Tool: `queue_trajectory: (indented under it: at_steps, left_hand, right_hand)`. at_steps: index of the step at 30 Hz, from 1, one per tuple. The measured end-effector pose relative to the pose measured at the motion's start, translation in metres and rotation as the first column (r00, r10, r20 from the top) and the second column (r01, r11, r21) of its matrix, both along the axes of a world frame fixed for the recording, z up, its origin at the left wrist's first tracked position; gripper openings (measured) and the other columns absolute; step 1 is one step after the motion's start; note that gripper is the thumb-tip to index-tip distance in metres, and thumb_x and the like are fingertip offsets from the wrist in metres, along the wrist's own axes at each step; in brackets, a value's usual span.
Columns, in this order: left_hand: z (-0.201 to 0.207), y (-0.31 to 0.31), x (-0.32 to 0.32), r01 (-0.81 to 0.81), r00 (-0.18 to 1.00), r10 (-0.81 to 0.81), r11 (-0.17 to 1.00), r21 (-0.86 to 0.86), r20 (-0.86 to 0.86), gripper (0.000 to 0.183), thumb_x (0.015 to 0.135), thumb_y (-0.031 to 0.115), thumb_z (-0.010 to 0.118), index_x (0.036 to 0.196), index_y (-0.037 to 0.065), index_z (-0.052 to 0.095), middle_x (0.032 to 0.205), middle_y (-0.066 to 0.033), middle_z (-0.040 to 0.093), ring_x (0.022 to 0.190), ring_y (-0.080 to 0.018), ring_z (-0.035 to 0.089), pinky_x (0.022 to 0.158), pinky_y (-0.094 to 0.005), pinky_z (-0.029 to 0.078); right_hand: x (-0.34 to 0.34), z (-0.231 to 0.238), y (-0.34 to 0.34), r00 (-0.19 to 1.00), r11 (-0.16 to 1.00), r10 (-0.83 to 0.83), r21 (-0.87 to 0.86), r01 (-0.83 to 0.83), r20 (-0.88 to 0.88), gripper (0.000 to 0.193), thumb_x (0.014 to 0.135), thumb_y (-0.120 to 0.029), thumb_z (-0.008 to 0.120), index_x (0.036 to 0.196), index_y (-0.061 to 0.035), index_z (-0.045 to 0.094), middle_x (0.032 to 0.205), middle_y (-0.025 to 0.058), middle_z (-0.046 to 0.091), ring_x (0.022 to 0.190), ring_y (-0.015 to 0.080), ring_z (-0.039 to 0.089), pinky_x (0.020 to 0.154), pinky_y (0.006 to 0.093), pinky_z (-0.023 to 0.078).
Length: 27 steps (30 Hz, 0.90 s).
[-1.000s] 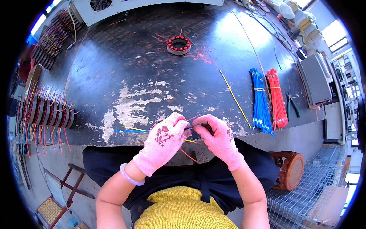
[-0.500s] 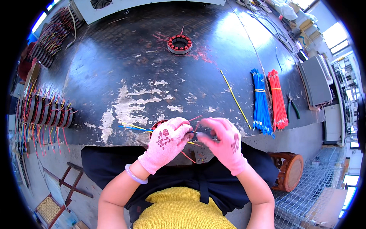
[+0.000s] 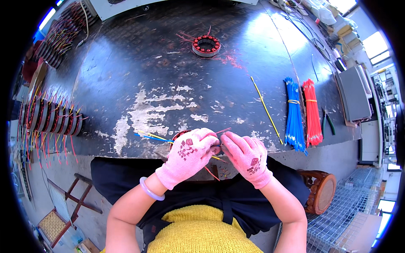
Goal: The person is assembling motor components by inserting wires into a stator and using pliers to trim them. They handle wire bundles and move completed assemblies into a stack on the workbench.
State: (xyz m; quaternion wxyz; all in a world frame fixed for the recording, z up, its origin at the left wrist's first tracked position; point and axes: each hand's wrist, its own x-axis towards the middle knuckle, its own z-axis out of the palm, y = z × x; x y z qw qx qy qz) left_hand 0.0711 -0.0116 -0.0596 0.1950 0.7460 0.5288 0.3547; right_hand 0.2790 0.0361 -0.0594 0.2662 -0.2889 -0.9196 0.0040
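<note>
Both my hands wear pink gloves with dark prints and meet at the table's front edge. My left hand (image 3: 190,154) lies over a wound motor stator (image 3: 180,135), only its red rim showing. Its thumb and fingers pinch wire close to the right fingertips. Yellow and blue lead wires (image 3: 152,138) stick out to the left of this hand, and a red lead wire (image 3: 211,173) hangs below it. My right hand (image 3: 247,158) is closed, fingertips pinching the wire beside the left thumb. Thin reddish winding wires (image 3: 223,130) rise between the hands. The exact joint is hidden by fingers.
Another stator (image 3: 206,46) sits farther back among red wire scraps. A yellow wire (image 3: 266,109), blue wire bundle (image 3: 294,118), red wire bundle (image 3: 312,116) and green-handled pliers (image 3: 328,122) lie at right. Stacked stators (image 3: 52,118) stand at left. A wooden stool (image 3: 318,192) is below right.
My right hand has turned and its fingers have closed against the left fingertips, where they were more spread before. The whole view has shifted slightly.
</note>
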Motion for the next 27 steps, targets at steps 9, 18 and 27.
queue_trajectory:
  at_steps: [9, 18, 27]
  left_hand:
    - [0.001, 0.000, 0.000, 0.015, 1.000, -0.014, 1.000, 0.014, -0.026, 0.017, 0.088, 0.018, 0.073, 0.099, 0.007, 0.066, 0.099, -0.0081, 0.065, 0.093, -0.0287, 0.066, 0.078, -0.0410, 0.054]
    - [-0.002, 0.000, -0.001, 0.004, 1.000, -0.004, 1.000, 0.002, -0.011, 0.017, 0.083, 0.010, 0.075, 0.098, 0.009, 0.067, 0.104, -0.0068, 0.067, 0.094, -0.0290, 0.068, 0.079, -0.0407, 0.056]
    - [-0.001, 0.000, -0.003, 0.031, 0.999, -0.032, 0.999, -0.037, -0.033, 0.017, 0.083, 0.010, 0.075, 0.098, 0.008, 0.066, 0.103, -0.0063, 0.067, 0.094, -0.0285, 0.068, 0.079, -0.0406, 0.056]
  right_hand:
    - [0.002, -0.004, 0.005, 1.000, 1.000, 0.002, 0.007, -0.002, 0.005, 0.039, 0.077, -0.017, 0.081, 0.114, -0.0132, 0.070, 0.116, 0.0008, 0.071, 0.079, 0.0182, 0.067, 0.068, 0.0341, 0.053]
    - [0.001, -0.002, 0.003, 0.999, 0.999, 0.011, -0.037, -0.012, -0.034, 0.041, 0.076, -0.010, 0.082, 0.115, -0.0109, 0.072, 0.116, 0.0055, 0.073, 0.080, 0.0222, 0.069, 0.070, 0.0366, 0.054]
    - [-0.003, 0.008, 0.015, 0.988, 0.930, 0.134, -0.353, -0.097, 0.081, 0.020, 0.085, -0.010, 0.073, 0.104, -0.0070, 0.070, 0.091, 0.0075, 0.072, 0.078, 0.0240, 0.069, 0.068, 0.0351, 0.053]
